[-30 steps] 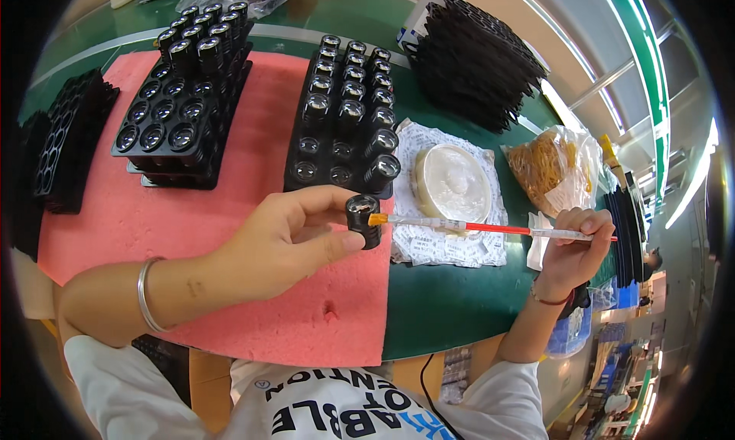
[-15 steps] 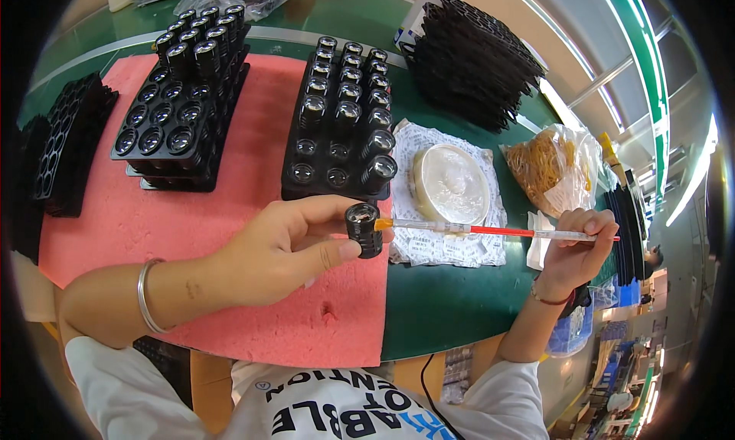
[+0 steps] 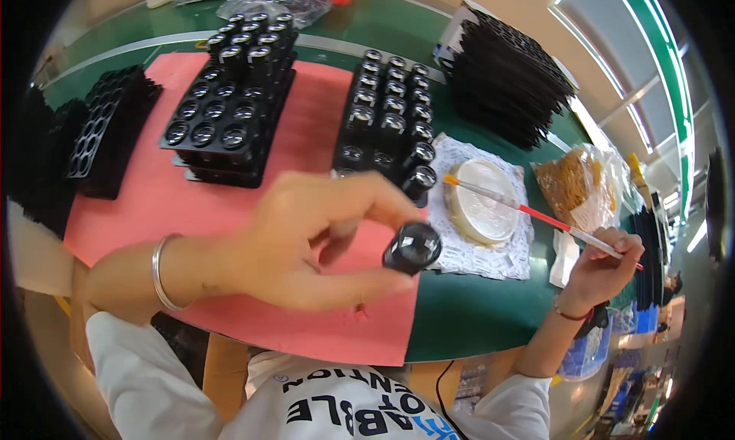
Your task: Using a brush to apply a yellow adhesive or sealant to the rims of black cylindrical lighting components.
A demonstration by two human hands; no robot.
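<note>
Head view looks down on a green tabletop (image 3: 475, 317) with a pink mat (image 3: 230, 210) spread over its left part. Left hand (image 3: 306, 241) is raised close to the camera, fingers and thumb closed on a small black cylindrical part (image 3: 412, 248) with a glossy round end facing up — it is held in the air above the mat's right edge, clear of the surface. A metal bangle (image 3: 158, 272) sits on that wrist.

Right hand (image 3: 605, 268), out at the right, is closed around the end of a thin brush (image 3: 536, 214) with a red-and-white shaft; its orange tip reaches over a shallow round dish (image 3: 478, 203). The dish rests on a white patterned cloth (image 3: 498, 260), just right of the mat. The brush tip and the held part are apart.

Behind the left hand stand 2 black trays on the mat: one (image 3: 387, 111) in the middle filled with similar black parts, and another stacked set (image 3: 230, 111) farther left, partly filled. A further empty black tray (image 3: 107, 134) lies at the mat's left edge. A tall stack of black trays (image 3: 505, 80) sits at the back right, and a clear bag of yellowish pieces (image 3: 574, 184) lies beside the dish.
</note>
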